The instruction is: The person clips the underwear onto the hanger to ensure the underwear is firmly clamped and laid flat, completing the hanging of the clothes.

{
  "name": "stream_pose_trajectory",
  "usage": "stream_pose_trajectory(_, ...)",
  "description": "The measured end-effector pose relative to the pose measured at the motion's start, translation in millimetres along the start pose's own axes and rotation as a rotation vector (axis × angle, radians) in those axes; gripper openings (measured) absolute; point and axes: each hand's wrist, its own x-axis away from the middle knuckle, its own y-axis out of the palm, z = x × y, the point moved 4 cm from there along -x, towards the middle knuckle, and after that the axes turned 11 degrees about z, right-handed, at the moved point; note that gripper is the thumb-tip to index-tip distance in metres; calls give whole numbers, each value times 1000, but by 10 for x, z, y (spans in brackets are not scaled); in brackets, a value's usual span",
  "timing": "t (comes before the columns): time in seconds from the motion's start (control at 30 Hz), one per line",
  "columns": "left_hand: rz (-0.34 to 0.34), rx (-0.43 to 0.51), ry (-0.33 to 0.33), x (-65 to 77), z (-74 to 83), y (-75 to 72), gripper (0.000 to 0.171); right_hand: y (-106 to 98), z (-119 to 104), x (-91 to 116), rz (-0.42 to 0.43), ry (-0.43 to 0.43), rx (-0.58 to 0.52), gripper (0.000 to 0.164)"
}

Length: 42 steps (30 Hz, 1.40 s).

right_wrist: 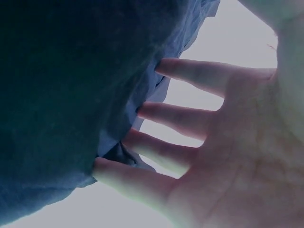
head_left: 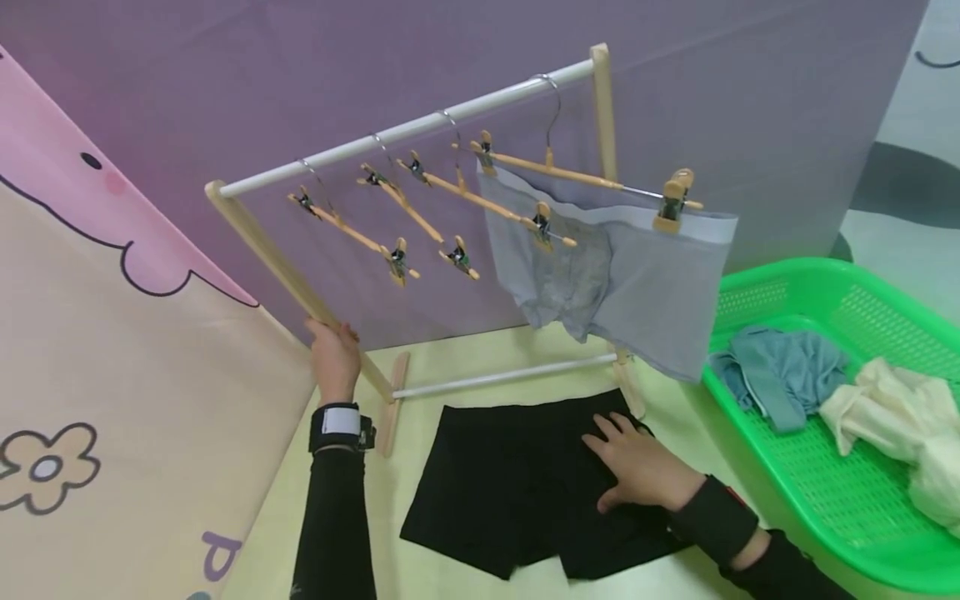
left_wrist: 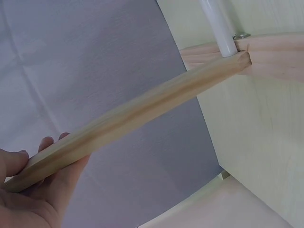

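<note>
My left hand [head_left: 335,360] grips the left wooden post [head_left: 273,258] of a small clothes rack; in the left wrist view its fingers and thumb wrap the post [left_wrist: 128,111]. Black boxer shorts [head_left: 495,475] lie spread flat on the table below the rack. On their right side rests my right hand [head_left: 643,462], fingers straight and spread. The right wrist view shows the fingers [right_wrist: 180,116] stretched out against dark cloth [right_wrist: 71,95]. Grey boxer shorts [head_left: 660,283] hang from a clip hanger [head_left: 570,173] at the rack's right end.
Three bare clip hangers, among them one on the far left [head_left: 348,232], hang from the white top bar [head_left: 420,125]. A green plastic basket [head_left: 795,521] stands at the right, holding crumpled teal cloth [head_left: 787,375] and cream cloth [head_left: 892,408]. Behind the rack is a purple backdrop [head_left: 375,67].
</note>
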Motion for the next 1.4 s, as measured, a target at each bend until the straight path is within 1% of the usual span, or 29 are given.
stream_pose_trajectory(0.13,-24,22,-29,-29,12,55,45,-9,30,-15,-12,-2,9,91)
stream_pose_trajectory(0.23,-39,37,-51,-47,6,97,51,-22,68,-43,-27,-4,10,92)
stream_pose_trajectory(0.3,-51,41,-67,-52,-6,109,56,-53,84,-67,-13,-19,8,90)
stream_pose_trajectory(0.33,-53,42,-72,-55,-13,111,58,-80,85,-80,11,-34,11,89)
stream_pose_trajectory(0.43,-51,44,-82,-55,-30,104,58,-213,65,-122,127,-74,26,83)
stream_pose_trajectory(0.5,-48,42,-80,-53,-34,94,57,-346,34,-138,212,-90,53,82)
stream_pose_trajectory(0.63,-51,36,-76,-48,-38,86,55,-668,-81,-150,385,-136,113,84)
stream_pose_trajectory(0.73,-51,37,-67,-49,-34,88,53,-955,-198,-169,522,-165,102,83)
stream_pose_trajectory(0.8,-49,44,-56,-50,-28,93,50,-1161,-275,-190,607,-167,54,80)
stream_pose_trajectory(0.93,-34,32,-38,-50,-35,80,48,-1548,-432,-252,777,-149,-97,73)
stream_pose_trajectory(1.03,-20,24,-37,-49,-50,63,47,-1787,-555,-303,920,-166,-199,70)
stream_pose_trajectory(1.1,-19,29,-41,-46,-58,64,47,-1916,-629,-337,1003,-187,-241,70)
stream_pose_trajectory(1.17,-19,31,-43,-41,-62,71,47,-2014,-688,-384,1055,-198,-266,69)
stream_pose_trajectory(1.23,-20,27,-48,-34,-64,80,48,-2084,-728,-444,1073,-191,-282,67)
stream_pose_trajectory(1.3,-20,22,-53,-25,-63,91,49,-2127,-752,-518,1063,-169,-304,66)
stream_pose_trajectory(1.4,-20,13,-62,-8,-54,95,50,-2159,-764,-628,1026,-134,-358,65)
